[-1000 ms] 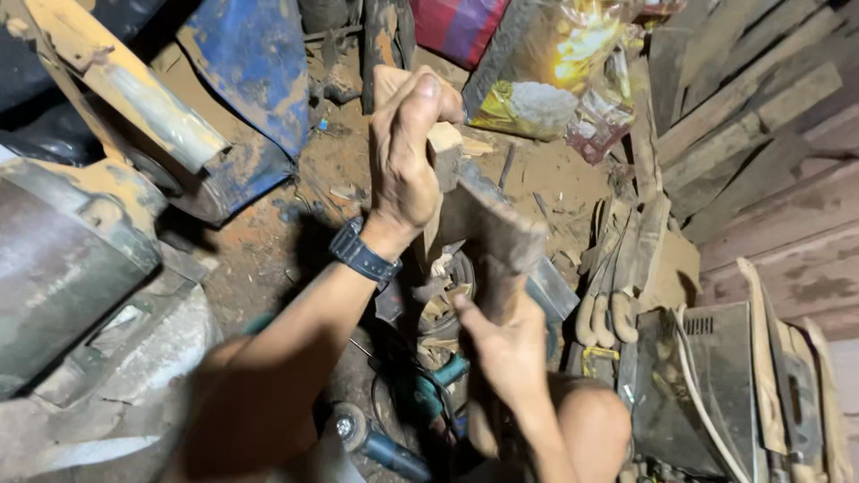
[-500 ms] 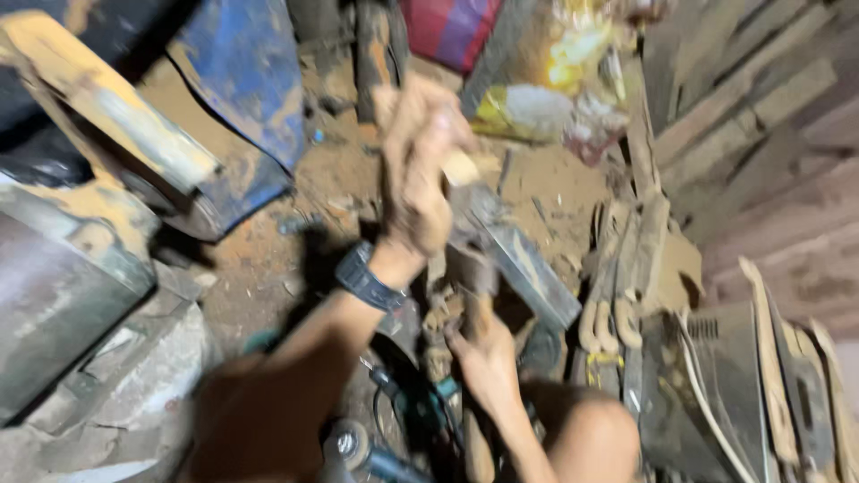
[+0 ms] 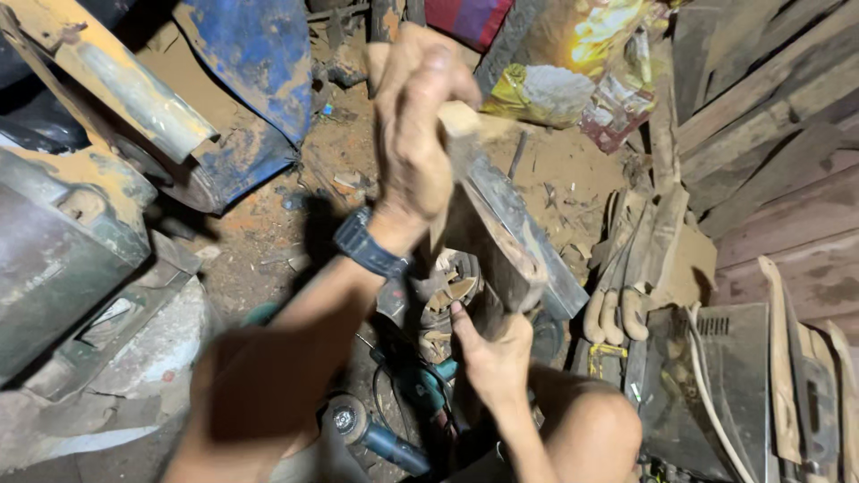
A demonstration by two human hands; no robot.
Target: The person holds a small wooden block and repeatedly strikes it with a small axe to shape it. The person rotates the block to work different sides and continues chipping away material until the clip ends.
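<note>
The left hand [image 3: 416, 134] is raised high, its grip shut tight round a wooden handle [image 3: 458, 116] whose pale end pokes out beside the thumb. Below the handle a dark slab [image 3: 501, 241], wood or metal, I cannot tell which, slants down to the right hand [image 3: 497, 358]. That hand's grip is wrapped about the slab's lower end, thumb up, just under the spot the handle seems aimed at.

The main risk as I judge it: the right fingers sit close below the handle, so a glancing blow could slide down the slab onto them. The picture is blurred at the handle, so where its head meets the slab cannot be made out.

A bare knee [image 3: 591, 429] lies just right of the right hand, within reach of a slip. Under the slab sit a teal grinder [image 3: 420, 385], its cord and loose metal scraps; a dropped slab could land on them. Gloves [image 3: 626, 286] lie unworn on the dirt floor [image 3: 268, 233] right of the slab, so both hands are bare against splinters or sharp edges.
</note>
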